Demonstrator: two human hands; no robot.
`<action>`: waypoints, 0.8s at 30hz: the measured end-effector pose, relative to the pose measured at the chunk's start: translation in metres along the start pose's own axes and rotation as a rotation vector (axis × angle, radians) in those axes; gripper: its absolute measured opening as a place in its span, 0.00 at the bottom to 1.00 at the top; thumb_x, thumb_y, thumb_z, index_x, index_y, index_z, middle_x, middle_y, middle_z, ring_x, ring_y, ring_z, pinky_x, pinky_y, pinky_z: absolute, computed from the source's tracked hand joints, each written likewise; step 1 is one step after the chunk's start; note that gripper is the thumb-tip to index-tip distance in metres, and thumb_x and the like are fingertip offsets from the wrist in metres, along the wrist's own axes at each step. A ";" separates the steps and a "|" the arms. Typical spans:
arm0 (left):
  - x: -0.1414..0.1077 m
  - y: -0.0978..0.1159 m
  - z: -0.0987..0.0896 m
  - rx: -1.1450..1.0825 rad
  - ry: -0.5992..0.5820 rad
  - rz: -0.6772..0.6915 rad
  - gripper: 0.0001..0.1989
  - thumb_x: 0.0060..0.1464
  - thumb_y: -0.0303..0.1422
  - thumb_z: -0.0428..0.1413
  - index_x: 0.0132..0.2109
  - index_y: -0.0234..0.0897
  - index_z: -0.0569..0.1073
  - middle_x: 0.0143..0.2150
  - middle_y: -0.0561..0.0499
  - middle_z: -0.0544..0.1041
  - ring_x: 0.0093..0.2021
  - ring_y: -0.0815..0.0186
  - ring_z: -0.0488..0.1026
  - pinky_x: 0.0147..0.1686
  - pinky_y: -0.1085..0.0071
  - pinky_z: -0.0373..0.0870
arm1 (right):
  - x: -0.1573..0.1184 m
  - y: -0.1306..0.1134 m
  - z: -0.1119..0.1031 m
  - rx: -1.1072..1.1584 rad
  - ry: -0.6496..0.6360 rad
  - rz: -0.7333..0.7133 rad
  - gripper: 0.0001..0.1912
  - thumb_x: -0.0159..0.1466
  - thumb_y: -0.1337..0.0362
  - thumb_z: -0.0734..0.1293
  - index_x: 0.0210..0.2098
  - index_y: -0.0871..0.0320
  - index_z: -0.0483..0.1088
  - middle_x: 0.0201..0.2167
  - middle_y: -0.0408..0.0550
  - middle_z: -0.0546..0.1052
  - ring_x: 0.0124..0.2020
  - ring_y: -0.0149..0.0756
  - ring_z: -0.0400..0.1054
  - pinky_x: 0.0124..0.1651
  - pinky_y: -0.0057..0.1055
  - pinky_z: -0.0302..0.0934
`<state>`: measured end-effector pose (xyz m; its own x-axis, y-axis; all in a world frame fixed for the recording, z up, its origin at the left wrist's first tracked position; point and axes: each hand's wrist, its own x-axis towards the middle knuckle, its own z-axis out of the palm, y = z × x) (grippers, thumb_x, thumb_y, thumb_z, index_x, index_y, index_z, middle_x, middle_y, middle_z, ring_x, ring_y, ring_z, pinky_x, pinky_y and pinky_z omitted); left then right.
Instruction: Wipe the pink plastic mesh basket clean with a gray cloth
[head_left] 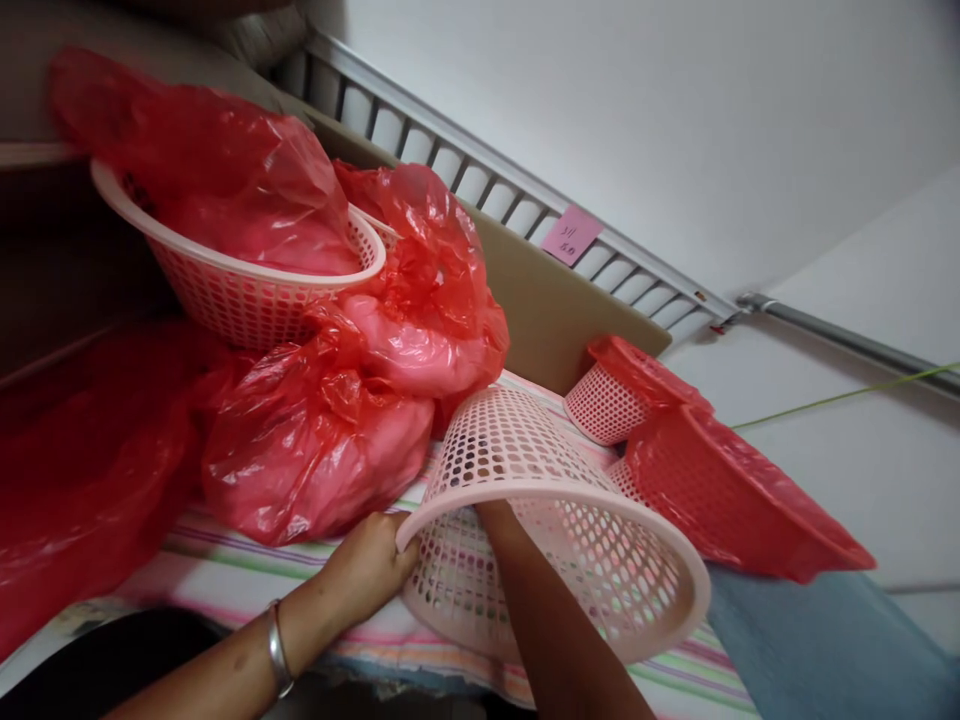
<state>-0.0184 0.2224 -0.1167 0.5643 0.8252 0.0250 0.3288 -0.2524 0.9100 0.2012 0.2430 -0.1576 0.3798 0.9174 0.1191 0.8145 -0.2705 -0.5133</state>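
A pale pink perforated basket (525, 488) lies tilted on its side on the striped cloth (450, 650), its wide mouth facing me. My left hand (377, 568), with a silver bracelet on the wrist, is closed on the left side of its rim. My right forearm reaches through the mouth; my right hand (476, 460) is inside, mostly hidden behind the perforated wall, and its fingers cannot be made out. Left of the basket lie red plastic bags (322, 450) with pink contents. Behind them stands another pink basket (255, 290) with a red bag in it.
Two baskets lined with red bags (735, 480) stand at the right. A brown board (547, 300) and a white railing with a pink note (571, 235) run behind. More red plastic (90, 480) spreads at the left; blue cloth (817, 640) lies at the lower right.
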 end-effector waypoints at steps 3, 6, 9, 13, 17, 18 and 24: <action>0.000 -0.001 0.002 -0.003 0.015 0.001 0.09 0.48 0.26 0.46 0.30 0.34 0.70 0.26 0.50 0.75 0.27 0.66 0.70 0.27 0.74 0.61 | 0.009 -0.002 -0.006 -0.063 -0.001 -0.004 0.14 0.63 0.60 0.57 0.45 0.56 0.69 0.36 0.45 0.76 0.42 0.37 0.68 0.42 0.29 0.62; -0.001 -0.002 0.002 -0.005 0.029 0.002 0.09 0.49 0.26 0.46 0.30 0.34 0.71 0.26 0.49 0.75 0.27 0.66 0.71 0.28 0.74 0.62 | 0.014 -0.009 -0.010 -0.135 0.015 -0.022 0.15 0.62 0.64 0.57 0.44 0.57 0.70 0.40 0.49 0.75 0.47 0.39 0.66 0.49 0.33 0.59; -0.003 -0.005 0.003 -0.008 0.027 0.002 0.10 0.48 0.25 0.46 0.31 0.34 0.72 0.27 0.49 0.76 0.27 0.66 0.71 0.28 0.74 0.62 | -0.009 -0.012 -0.009 -0.213 0.022 -0.045 0.17 0.57 0.69 0.59 0.45 0.60 0.70 0.42 0.55 0.73 0.48 0.44 0.65 0.52 0.38 0.56; -0.004 -0.007 0.006 -0.020 0.027 0.023 0.10 0.48 0.26 0.46 0.32 0.34 0.73 0.27 0.50 0.77 0.28 0.66 0.72 0.29 0.74 0.62 | -0.077 -0.008 -0.010 -0.332 -0.017 -0.105 0.23 0.53 0.72 0.60 0.48 0.60 0.68 0.42 0.58 0.72 0.46 0.47 0.66 0.49 0.38 0.58; -0.005 -0.006 0.008 0.017 0.043 0.023 0.09 0.49 0.27 0.47 0.29 0.34 0.72 0.25 0.50 0.76 0.26 0.66 0.71 0.27 0.74 0.60 | -0.134 -0.004 -0.016 -0.428 -0.107 -0.117 0.22 0.54 0.71 0.60 0.49 0.58 0.67 0.48 0.59 0.68 0.50 0.48 0.63 0.51 0.40 0.57; -0.005 -0.006 0.008 0.022 0.045 0.021 0.09 0.49 0.28 0.47 0.29 0.34 0.72 0.25 0.49 0.76 0.27 0.65 0.71 0.26 0.74 0.60 | -0.141 -0.003 -0.017 -0.434 -0.125 -0.115 0.23 0.53 0.72 0.60 0.49 0.58 0.67 0.49 0.59 0.68 0.50 0.48 0.63 0.51 0.40 0.57; -0.006 -0.006 0.006 0.042 0.049 0.051 0.11 0.50 0.28 0.47 0.32 0.34 0.74 0.28 0.48 0.78 0.29 0.64 0.74 0.28 0.74 0.62 | -0.117 -0.009 -0.018 -0.414 -0.086 -0.145 0.21 0.55 0.71 0.60 0.48 0.58 0.67 0.44 0.56 0.71 0.46 0.45 0.65 0.49 0.36 0.58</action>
<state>-0.0190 0.2153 -0.1246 0.5441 0.8339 0.0922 0.3328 -0.3154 0.8887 0.1575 0.1333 -0.1519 0.2254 0.9706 0.0844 0.9702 -0.2156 -0.1110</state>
